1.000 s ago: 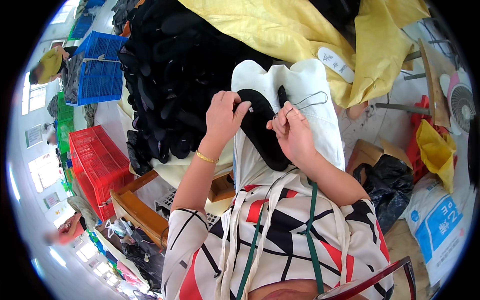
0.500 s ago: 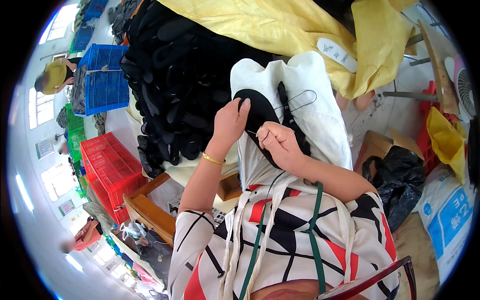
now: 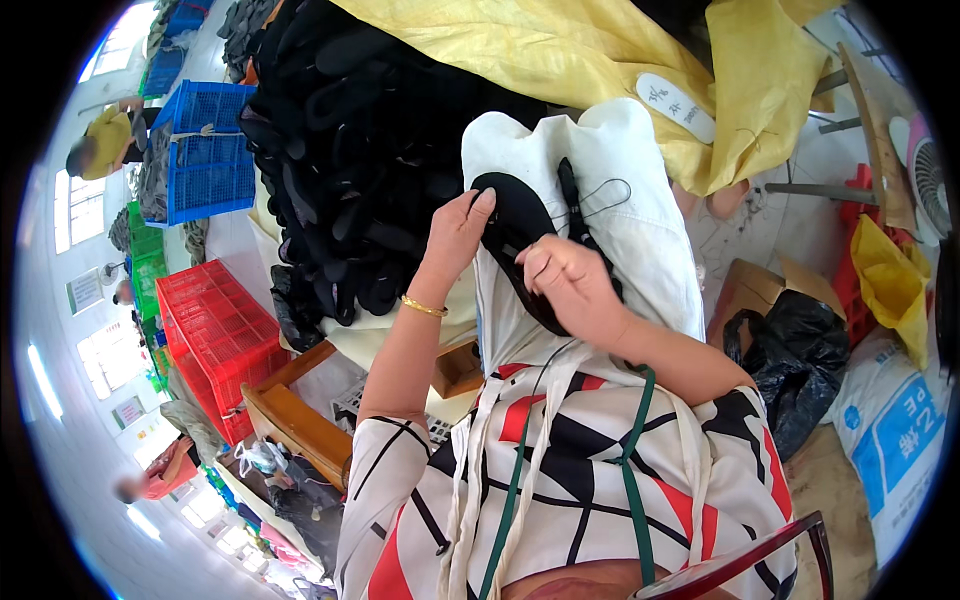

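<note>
Over the white cloth (image 3: 640,250) on my lap I hold a black fabric shoe (image 3: 517,207), its opening turned up. My left hand (image 3: 458,232) is closed on one end, thumb on top and fingers beneath. Close over the shoe's side edge, my right hand (image 3: 575,285) is pinched and slightly blurred; the needle seen at its fingertips a moment earlier does not show clearly now. Beside the shoe lies another narrow black piece (image 3: 572,195), partly behind my right hand. A thin dark thread loop (image 3: 612,192) rests on the cloth.
A large heap of black shoes (image 3: 350,150) lies to the left, with yellow sheeting (image 3: 530,50) beyond. Red crates (image 3: 225,335), a blue crate (image 3: 210,155) and a wooden drawer (image 3: 295,400) stand left. At right are a black plastic bag (image 3: 795,350) and a cardboard box (image 3: 745,290).
My right hand has lifted and turned slightly, and the needle has dropped out of clear sight. The shoe has tilted so more of its inside shows; my left hand keeps its grip.
</note>
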Action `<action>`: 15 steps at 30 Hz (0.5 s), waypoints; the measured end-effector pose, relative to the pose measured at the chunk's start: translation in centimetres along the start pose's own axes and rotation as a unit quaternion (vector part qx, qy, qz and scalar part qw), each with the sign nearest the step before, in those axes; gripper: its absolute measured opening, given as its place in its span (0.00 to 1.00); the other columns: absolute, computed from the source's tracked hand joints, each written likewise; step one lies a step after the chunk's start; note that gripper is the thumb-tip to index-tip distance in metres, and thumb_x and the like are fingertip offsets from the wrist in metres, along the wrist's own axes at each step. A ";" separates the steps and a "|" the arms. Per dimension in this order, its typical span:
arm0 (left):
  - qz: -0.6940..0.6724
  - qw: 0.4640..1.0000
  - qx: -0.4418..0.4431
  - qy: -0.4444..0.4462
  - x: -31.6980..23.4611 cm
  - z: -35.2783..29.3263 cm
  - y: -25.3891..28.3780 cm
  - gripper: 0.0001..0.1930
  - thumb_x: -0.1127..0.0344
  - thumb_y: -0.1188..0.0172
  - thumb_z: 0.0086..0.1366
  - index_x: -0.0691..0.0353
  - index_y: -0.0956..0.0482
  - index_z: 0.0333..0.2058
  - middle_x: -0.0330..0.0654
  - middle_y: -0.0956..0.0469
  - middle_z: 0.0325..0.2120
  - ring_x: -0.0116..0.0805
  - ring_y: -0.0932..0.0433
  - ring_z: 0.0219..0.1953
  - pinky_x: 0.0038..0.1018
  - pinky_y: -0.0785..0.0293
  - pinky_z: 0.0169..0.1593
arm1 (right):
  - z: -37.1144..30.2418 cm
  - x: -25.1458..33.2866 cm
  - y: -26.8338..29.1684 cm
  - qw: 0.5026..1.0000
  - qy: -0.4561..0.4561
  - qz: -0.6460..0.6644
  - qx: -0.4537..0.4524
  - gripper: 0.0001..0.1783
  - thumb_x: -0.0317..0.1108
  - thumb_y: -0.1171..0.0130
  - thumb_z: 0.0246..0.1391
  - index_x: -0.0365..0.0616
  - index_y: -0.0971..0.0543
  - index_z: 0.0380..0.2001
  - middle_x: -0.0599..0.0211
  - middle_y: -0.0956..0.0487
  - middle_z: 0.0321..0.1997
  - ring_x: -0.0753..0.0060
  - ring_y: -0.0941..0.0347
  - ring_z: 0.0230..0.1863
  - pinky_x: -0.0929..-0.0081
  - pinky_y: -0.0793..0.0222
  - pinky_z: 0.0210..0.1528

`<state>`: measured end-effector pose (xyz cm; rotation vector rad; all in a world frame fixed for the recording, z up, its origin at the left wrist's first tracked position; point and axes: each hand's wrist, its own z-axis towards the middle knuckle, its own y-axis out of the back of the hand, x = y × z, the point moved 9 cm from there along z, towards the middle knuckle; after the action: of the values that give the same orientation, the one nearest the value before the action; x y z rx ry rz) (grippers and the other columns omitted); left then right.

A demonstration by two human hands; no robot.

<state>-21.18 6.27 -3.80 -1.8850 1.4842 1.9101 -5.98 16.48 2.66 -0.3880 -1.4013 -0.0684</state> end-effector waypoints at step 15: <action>0.052 0.995 0.017 0.086 -0.5 -1.2 1.9 0.13 0.65 0.35 0.59 0.65 0.26 0.22 0.36 0.24 0.18 0.20 0.25 0.21 0.19 0.31 0.24 | -2.0 1.4 13.5 0.962 -0.164 -0.152 -0.156 0.07 0.28 0.41 0.60 0.38 0.22 0.40 0.62 0.20 0.28 0.73 0.19 0.34 0.73 0.23 0.38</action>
<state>-21.46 4.78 -2.06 -2.0410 1.6836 1.7901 -0.19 28.75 0.74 -0.4543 -1.7781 -0.5009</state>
